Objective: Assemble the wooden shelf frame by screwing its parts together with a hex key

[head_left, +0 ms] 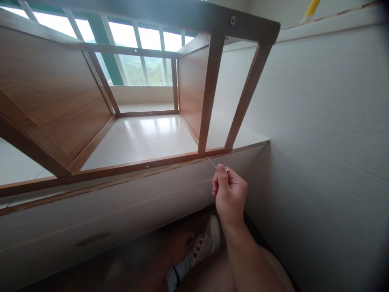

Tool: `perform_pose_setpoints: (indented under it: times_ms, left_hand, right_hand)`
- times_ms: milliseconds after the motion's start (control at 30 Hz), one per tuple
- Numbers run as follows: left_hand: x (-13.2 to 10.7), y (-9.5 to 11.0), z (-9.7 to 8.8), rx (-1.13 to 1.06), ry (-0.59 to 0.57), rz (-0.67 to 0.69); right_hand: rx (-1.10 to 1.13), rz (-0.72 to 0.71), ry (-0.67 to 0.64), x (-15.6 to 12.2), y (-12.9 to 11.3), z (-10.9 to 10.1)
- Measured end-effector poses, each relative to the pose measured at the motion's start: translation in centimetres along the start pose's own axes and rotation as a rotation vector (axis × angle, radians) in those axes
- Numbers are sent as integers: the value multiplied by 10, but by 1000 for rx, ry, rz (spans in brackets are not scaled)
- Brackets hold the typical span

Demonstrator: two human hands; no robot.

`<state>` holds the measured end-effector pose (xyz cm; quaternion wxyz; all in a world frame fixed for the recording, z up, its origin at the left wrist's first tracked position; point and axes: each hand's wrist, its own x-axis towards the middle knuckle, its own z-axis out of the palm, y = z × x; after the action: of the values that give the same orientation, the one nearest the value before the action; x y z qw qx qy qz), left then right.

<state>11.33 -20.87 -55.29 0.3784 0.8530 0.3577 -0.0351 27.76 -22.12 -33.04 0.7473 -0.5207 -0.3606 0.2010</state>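
The right hand [229, 190] pinches a thin metal tool [212, 162], its shaft slanting up and leftward from the fingers to the lower rail [170, 159] of the wooden frame [193, 81], right by a post's foot! That frame rests on the white ledge [146, 136], rail running crosswise. The left hand [185, 241] sits farther off, low beside the shoe [211, 239], its grip too dim to tell.

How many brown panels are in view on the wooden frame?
2: the left panel and the right panel, on opposite sides. More may lie past the picture's left edge.
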Motion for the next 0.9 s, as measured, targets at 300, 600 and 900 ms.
perform_pose_setpoints:
  times_ms: [300,600,900]
  left_hand:
    - [1,2,-1,-10,-14,-7]
    - [4,-1,2,-10,-18,-42]
    - [4,-4,5,-1,-19,-41]
  right_hand:
    - [634,488,-261,1,-16,6]
    - [75,30,-40,-2,-1,4]
    - [-459,-583,93,-1,-1,-7]
